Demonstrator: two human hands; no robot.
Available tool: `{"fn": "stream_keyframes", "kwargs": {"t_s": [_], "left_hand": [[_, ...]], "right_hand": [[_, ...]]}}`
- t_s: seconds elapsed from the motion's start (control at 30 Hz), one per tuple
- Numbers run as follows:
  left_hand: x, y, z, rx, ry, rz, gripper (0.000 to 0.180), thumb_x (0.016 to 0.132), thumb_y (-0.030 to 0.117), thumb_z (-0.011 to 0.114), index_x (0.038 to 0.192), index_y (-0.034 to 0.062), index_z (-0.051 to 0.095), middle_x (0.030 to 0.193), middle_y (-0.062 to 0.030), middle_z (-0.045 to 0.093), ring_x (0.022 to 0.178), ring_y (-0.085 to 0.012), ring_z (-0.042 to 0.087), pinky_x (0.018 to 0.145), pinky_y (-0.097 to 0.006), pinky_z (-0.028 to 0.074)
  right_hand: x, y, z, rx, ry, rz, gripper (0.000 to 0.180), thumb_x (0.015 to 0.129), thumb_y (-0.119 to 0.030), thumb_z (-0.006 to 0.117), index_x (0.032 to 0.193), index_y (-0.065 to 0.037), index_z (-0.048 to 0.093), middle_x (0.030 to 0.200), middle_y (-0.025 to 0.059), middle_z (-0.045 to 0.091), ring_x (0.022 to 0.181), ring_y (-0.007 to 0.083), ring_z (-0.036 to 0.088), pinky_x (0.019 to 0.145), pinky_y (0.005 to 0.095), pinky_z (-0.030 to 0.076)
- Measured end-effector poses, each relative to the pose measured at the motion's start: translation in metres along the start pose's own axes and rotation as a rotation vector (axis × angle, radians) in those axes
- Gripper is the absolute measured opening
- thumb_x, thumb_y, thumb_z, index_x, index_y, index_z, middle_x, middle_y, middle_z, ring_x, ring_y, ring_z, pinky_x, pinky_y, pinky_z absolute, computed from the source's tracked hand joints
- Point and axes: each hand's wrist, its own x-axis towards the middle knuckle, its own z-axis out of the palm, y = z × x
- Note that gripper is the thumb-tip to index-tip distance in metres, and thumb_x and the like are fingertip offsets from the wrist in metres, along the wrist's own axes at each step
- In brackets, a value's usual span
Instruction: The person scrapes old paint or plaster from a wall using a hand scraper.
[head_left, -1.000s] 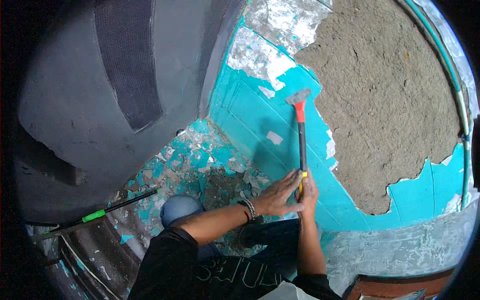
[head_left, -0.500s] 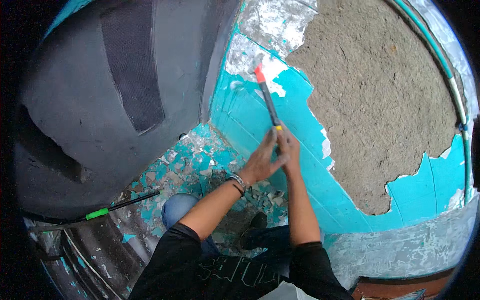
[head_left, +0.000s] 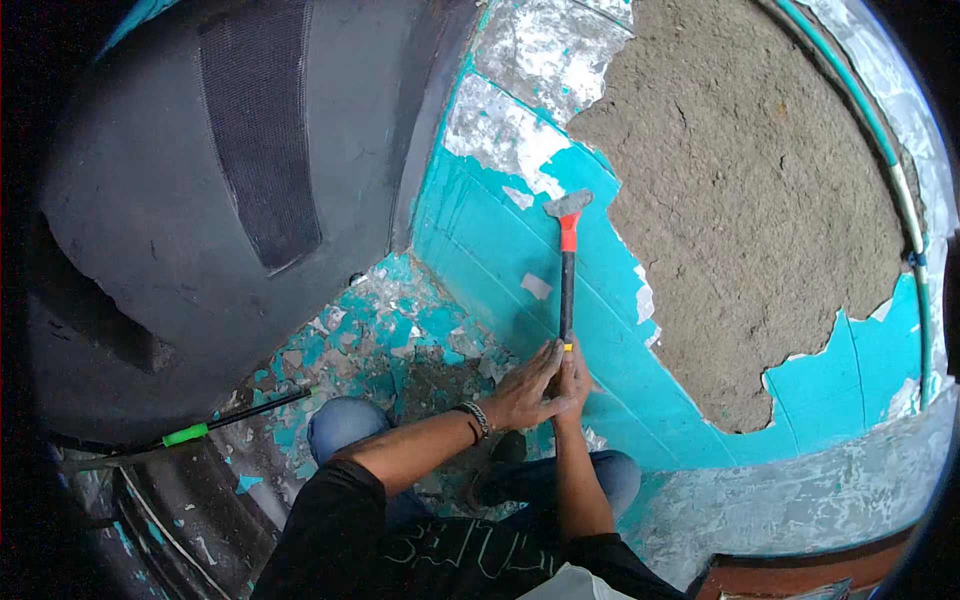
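A long-handled scraper (head_left: 568, 290) points up along the turquoise painted wall (head_left: 480, 225). It has a black shaft, a red neck, a yellow band and a wide grey blade, which lies over the paint below a bare whitish patch (head_left: 510, 130). My right hand (head_left: 573, 385) is closed round the lower end of the handle. From the left, my left hand (head_left: 525, 392) closes on the same end, pressed against the right one; its fingers partly hide the grip. A loose pale flake (head_left: 536, 287) shows left of the shaft.
Rough brown plaster (head_left: 740, 220) lies exposed right of the blade, edged by a turquoise and white pipe (head_left: 905, 200). Paint chips (head_left: 370, 320) litter the floor by my knee. A dark grey padded surface (head_left: 150, 200) fills the left, with a black pole with green grip (head_left: 185, 434) below it.
Both hands have drawn the scraper down toward me, and its blade has left the whitish patch. The shaft now stands nearly straight, and a pale flake shows beside it.
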Motion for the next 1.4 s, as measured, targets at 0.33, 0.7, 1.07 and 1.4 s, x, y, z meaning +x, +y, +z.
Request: {"fn": "stream_keyframes", "kwargs": {"t_s": [0.33,0.7,1.07,1.4], "left_hand": [[0.045,-0.006,-0.051,-0.046,0.348,0.018,0.082,0.089,0.041,0.053,0.141,-0.0084,0.014,0.144,-0.0308,0.021,0.134,-0.0424,0.022,0.109,-0.043,0.025],[0.028,0.029,-0.02,-0.315,0.432,-0.399,0.06,0.092,0.028,0.052,0.136,-0.0026,0.027,0.12,-0.02,0.051,0.107,-0.0252,0.053,0.091,-0.036,0.042],[0.047,-0.005,-0.017,-0.007,0.072,-0.401,0.074,0.092,0.037,0.051,0.142,-0.0029,0.015,0.126,-0.0223,0.05,0.11,-0.0287,0.054,0.093,-0.035,0.043],[0.109,-0.055,-0.014,-0.212,0.439,-0.439,0.038,0.096,0.038,0.039,0.099,0.0001,0.046,0.079,-0.0156,0.052,0.074,-0.0275,0.054,0.07,-0.042,0.043]], "right_hand": [[0.084,-0.047,0.055,-0.158,-0.13,-0.062,0.045,0.096,-0.029,0.047,0.129,0.001,0.049,0.08,-0.0021,0.054,0.066,0.0059,0.044,0.056,0.023,0.039],[-0.02,-0.03,0.025,-0.006,-0.006,-0.052,0.044,0.095,-0.018,0.047,0.134,0.002,0.042,0.114,0.0124,0.058,0.099,0.0179,0.056,0.083,0.0304,0.044],[-0.018,0.039,0.025,-0.181,0.282,-0.105,0.038,0.097,-0.024,0.042,0.125,0.0,0.049,0.099,0.0172,0.062,0.083,0.0243,0.059,0.07,0.0354,0.045],[0.016,0.05,0.046,-0.349,0.226,-0.03,0.031,0.097,-0.029,0.04,0.096,0.0,0.051,0.077,0.0216,0.055,0.071,0.0407,0.053,0.062,0.0457,0.04]]}}
